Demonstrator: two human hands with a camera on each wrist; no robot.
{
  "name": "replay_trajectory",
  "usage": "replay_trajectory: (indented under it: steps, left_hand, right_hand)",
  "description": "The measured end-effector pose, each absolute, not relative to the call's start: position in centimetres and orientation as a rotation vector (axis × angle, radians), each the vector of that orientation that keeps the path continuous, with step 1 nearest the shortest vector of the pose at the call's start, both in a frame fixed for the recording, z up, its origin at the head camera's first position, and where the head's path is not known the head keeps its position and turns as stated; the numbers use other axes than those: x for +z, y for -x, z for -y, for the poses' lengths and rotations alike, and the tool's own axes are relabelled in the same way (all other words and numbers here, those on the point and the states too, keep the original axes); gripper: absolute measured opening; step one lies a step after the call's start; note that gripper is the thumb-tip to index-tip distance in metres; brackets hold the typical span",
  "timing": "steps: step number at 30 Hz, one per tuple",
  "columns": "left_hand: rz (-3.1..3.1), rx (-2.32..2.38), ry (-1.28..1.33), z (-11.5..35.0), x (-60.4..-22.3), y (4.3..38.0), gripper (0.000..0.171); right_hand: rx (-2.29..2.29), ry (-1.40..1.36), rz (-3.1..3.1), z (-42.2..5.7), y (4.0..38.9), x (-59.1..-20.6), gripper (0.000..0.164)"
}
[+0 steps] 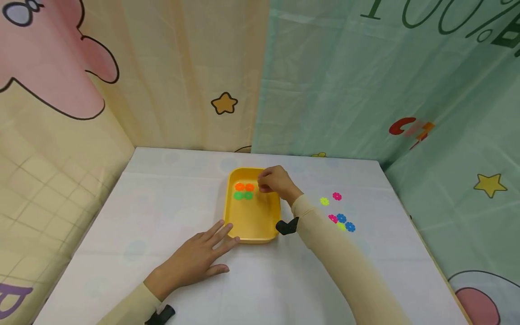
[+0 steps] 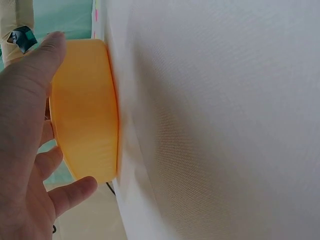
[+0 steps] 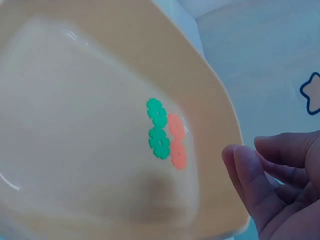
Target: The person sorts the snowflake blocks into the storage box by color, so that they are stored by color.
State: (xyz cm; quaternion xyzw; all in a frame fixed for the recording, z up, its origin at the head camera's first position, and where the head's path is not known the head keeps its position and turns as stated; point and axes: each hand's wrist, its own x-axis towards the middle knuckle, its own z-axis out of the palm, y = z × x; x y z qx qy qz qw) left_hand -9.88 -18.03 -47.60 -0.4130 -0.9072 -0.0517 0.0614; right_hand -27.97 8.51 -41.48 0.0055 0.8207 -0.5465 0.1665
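A yellow tray [image 1: 256, 221] stands on the white table. Inside it, near the far left, lie two orange flower-shaped discs [image 1: 244, 187] above two green flower-shaped discs [image 1: 243, 195]. My left hand [image 1: 195, 259] has its fingers spread, with the fingertips at the tray's near left corner. In the left wrist view, that hand [image 2: 30, 135] is beside the tray's outer wall [image 2: 85, 110]. Over the tray's far right part is my right hand [image 1: 278, 183], fingers loosely bent. Seen from the right wrist, a small gap separates the thumb and fingers [image 3: 245, 160], and no disc shows between them.
To the right of the tray lie loose flower-shaped discs: two pink [image 1: 337, 196], two yellow [image 1: 324, 201] and two blue [image 1: 350, 226]. Some of them touch or overlap. Printed cloth walls [image 1: 325, 90] rise behind and beside the white table [image 1: 174, 180].
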Motion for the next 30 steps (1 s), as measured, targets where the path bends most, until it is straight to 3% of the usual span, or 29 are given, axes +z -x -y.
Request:
replay_trajectory:
  steps: [16,30]
  left_hand:
    - [2.715,-0.147,1.249,18.0,-47.7,9.8,0.073]
    - [2.684,-0.133,1.250,18.0,-47.7,9.9,0.073]
  right_hand:
    - [-1.624,-0.171,-2.417,-20.0,27.2,-41.1,0.030]
    - [-1.489,-0.384,-2.551,-29.9,24.5,-42.5,0.045]
